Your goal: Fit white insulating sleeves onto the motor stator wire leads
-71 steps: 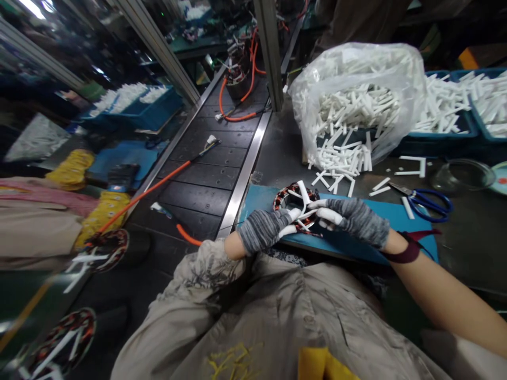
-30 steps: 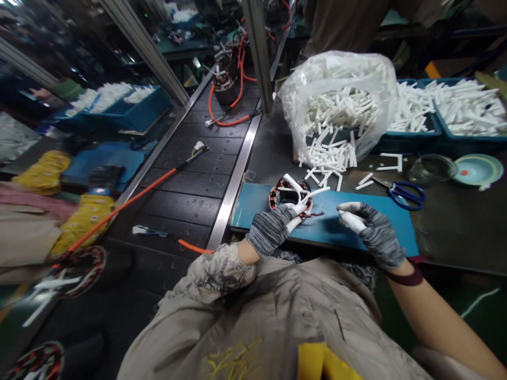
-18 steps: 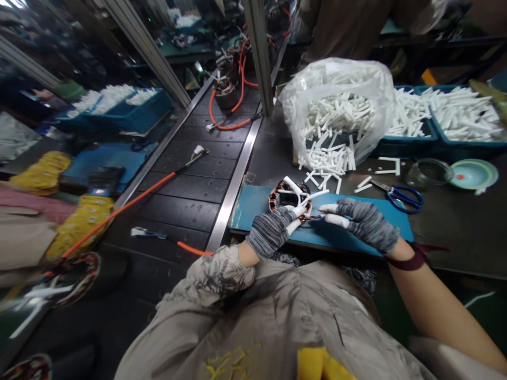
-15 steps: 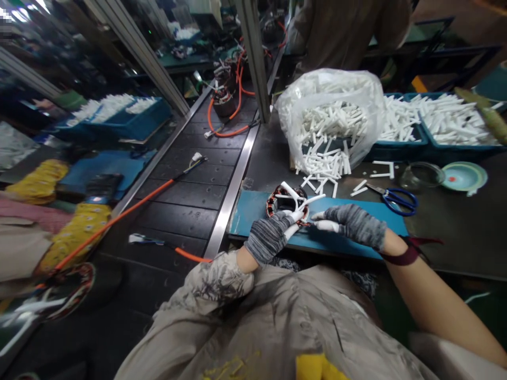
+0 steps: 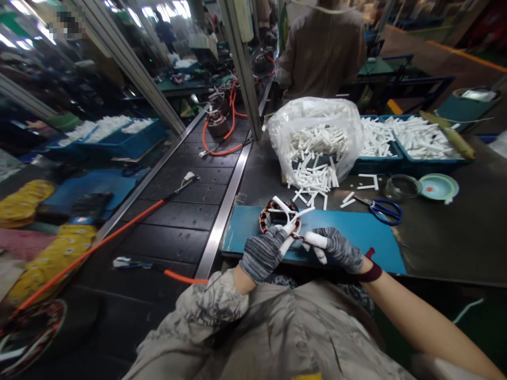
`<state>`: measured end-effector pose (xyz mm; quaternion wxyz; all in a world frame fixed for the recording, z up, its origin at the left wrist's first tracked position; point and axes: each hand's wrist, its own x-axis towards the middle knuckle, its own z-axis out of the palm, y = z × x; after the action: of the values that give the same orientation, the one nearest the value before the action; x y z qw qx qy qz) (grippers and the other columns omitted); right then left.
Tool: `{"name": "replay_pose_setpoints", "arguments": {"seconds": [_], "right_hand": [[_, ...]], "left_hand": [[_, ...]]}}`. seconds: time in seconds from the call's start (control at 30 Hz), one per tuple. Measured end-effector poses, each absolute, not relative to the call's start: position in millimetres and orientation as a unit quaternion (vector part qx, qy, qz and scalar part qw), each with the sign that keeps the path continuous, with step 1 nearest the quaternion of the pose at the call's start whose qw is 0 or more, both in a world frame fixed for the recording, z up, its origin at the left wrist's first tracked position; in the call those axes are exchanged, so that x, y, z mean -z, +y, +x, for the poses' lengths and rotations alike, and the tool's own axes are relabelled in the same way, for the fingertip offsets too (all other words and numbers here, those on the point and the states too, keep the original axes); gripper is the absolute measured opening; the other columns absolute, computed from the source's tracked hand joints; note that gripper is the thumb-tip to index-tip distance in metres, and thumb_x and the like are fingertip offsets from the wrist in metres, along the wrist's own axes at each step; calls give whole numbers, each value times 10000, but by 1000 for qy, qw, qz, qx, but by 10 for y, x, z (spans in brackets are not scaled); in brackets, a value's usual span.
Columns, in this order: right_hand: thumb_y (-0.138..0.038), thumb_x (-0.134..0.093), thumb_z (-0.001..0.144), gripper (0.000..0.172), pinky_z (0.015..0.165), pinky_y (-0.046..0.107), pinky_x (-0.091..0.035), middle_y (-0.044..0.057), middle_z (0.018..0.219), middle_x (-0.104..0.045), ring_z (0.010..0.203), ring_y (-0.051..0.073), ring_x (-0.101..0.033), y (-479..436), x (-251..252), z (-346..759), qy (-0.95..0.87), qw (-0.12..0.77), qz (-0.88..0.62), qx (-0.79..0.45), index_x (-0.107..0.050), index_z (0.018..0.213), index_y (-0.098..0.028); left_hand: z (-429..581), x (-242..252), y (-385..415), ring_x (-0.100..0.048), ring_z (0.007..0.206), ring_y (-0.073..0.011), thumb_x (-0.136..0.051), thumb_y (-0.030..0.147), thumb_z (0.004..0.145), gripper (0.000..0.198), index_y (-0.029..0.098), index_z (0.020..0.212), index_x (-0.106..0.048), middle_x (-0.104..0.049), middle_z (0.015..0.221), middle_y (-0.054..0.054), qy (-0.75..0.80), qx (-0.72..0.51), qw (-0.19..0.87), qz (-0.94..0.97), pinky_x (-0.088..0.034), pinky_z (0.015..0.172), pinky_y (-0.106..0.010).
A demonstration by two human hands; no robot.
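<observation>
A motor stator, a ring with copper windings, rests on a blue mat. White sleeves stick up and out from its near right side. My left hand, in a grey knit glove with white fingertips, is closed on the stator's near right edge, by the base of the sleeves. Just right of the ring, my right hand, gloved alike, pinches the end of a thin dark wire that comes out of the stator. Its fingertips partly cover the wire.
Behind the mat, a plastic bag spills white sleeves, beside blue bins of more sleeves. Blue-handled scissors and a small bowl lie right. Left runs a conveyor with orange cables; a co-worker's yellow sleeve is beyond it.
My right hand has turned and come closer to the stator, its fingers now pinching the wire. My left hand keeps its hold. The view has tilted up and shifted somewhat.
</observation>
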<state>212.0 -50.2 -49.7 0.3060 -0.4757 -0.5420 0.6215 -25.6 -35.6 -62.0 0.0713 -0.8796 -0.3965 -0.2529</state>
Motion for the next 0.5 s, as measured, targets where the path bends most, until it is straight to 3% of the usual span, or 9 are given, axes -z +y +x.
{"name": "replay_pose_setpoints", "arguments": {"seconds": [0.1, 0.2, 0.3, 0.43, 0.5], "right_hand": [[-659, -620, 984, 524, 702, 310, -506, -25, 491, -552, 538, 142, -541, -486, 466, 2036, -488, 366, -503, -612, -761, 776, -200], [-691, -608, 964, 552, 636, 304, -475, -18, 508, -559, 519, 136, -513, -418, 474, 2026, -466, 386, -529, -595, -711, 719, -207], [-688, -691, 924, 526, 604, 299, -457, -7, 531, -581, 529, 138, -508, -380, 455, 2153, -513, 344, -524, -587, -730, 733, -200], [-675, -668, 941, 490, 606, 299, -484, -11, 602, -601, 570, 147, -508, -331, 375, 2384, -602, 293, -510, -541, -819, 957, -209], [-667, -677, 941, 475, 608, 301, -504, -6, 616, -607, 574, 148, -511, -285, 377, 2479, -612, 289, -515, -526, -811, 899, -213]], "left_hand": [[-293, 610, -339, -812, 1046, -198, -571, 263, 1095, 350, 226, 1403, -732, -829, 1232, -73, -393, 254, 64, -881, -669, 894, -271], [-331, 625, -324, -814, 1067, -207, -598, 254, 1080, 325, 234, 1361, -760, -831, 1230, -74, -402, 241, 51, -882, -670, 914, -278], [-341, 653, -313, -822, 1044, -210, -622, 273, 1073, 315, 247, 1352, -766, -837, 1215, -64, -396, 263, 48, -878, -676, 861, -263], [-331, 660, -292, -829, 1011, -204, -611, 272, 1080, 336, 255, 1388, -744, -831, 1236, -47, -380, 301, 41, -874, -687, 854, -271], [-327, 641, -286, -830, 1000, -206, -605, 264, 1082, 335, 248, 1385, -745, -829, 1241, -48, -376, 306, 34, -874, -692, 880, -285]]}}
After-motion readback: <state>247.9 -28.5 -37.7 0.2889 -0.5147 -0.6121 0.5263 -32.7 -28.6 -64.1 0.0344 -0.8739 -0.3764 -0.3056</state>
